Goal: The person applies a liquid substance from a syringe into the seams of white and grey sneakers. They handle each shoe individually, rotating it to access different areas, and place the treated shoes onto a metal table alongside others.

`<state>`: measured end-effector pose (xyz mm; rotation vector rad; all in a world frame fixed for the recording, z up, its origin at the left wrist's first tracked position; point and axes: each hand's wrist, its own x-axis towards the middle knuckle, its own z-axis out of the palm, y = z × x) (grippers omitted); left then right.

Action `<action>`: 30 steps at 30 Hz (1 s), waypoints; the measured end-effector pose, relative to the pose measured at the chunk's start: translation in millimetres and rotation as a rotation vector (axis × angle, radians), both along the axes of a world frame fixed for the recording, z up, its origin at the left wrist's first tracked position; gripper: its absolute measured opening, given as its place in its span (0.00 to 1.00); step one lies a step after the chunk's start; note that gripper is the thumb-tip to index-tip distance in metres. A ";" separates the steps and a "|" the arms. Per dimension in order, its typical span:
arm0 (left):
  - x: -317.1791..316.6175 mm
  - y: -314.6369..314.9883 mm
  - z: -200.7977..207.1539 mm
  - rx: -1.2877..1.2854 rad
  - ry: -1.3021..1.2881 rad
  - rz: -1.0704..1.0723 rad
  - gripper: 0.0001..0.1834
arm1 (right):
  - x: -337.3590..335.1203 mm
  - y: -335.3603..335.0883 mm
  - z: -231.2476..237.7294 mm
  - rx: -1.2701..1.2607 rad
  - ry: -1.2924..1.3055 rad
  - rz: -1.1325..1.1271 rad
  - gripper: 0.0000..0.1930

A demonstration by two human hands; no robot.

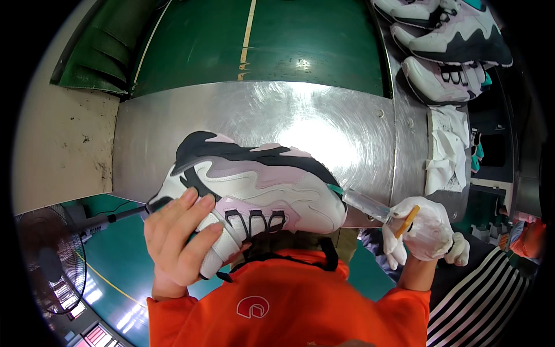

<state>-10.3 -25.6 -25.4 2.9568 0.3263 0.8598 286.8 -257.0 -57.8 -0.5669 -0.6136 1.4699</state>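
A white, pink and black sneaker [260, 185] lies on its side in front of me, sole edge facing away and toe to the right. My bare left hand [179, 237] grips it around the tongue and collar. My right hand [425, 228], in a white glove, is closed on a clear tube-shaped tool [367, 205]. The tool's narrow teal tip reaches the sole edge at the toe, and whether it touches cannot be made out. A short yellow-brown stick-like piece [408, 221] crosses the gloved fingers.
Beyond the shoe runs a metal ledge [173, 115], then a green belt [312, 40]. More sneakers [445, 81] stand at the far right, above crumpled white cloth or paper [446, 147]. A fan [52, 260] is at the left. Striped fabric [480, 295] lies at the lower right.
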 end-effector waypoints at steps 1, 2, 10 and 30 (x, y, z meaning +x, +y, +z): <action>-1.9 -4.4 -3.3 0.026 -0.002 0.002 0.10 | -0.1 -1.8 -4.6 0.021 0.015 -0.009 0.46; -3.8 -9.1 -6.1 0.052 -0.004 0.003 0.11 | -0.6 -3.5 -9.2 0.043 0.024 -0.016 0.47; -1.1 -49.3 -15.7 0.170 -0.013 0.136 0.17 | -11.8 -28.3 -20.1 0.027 0.114 -0.162 0.45; 5.4 -67.6 -22.1 0.179 0.023 0.118 0.31 | -87.9 -72.0 -42.9 -0.042 0.361 -0.551 0.57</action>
